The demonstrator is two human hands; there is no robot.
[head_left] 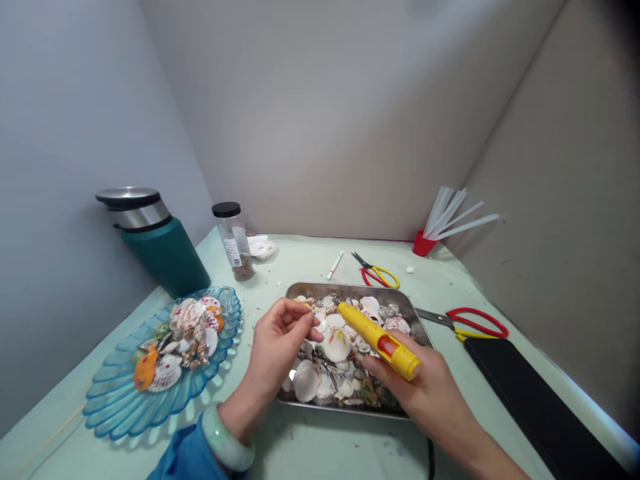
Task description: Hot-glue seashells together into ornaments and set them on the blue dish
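One long yellow glue gun (367,333) is in the right hand (425,385), over the metal tray (320,289). It slants forward and left, near the left hand (281,335), whose fingers bunch up; whether they hold anything is unclear.

Yellow glue gun (367,330) (above shells (336,345))

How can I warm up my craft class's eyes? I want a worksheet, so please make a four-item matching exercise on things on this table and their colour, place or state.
1. Yellow tool
2. Scalloped dish
3. Clear jar
4. Small cup

A. Closed with a black lid
B. Red, with whitish sticks standing in it
C. Held in the right hand
D. Blue, bearing shells

Pairs: 1-C, 2-D, 3-A, 4-B
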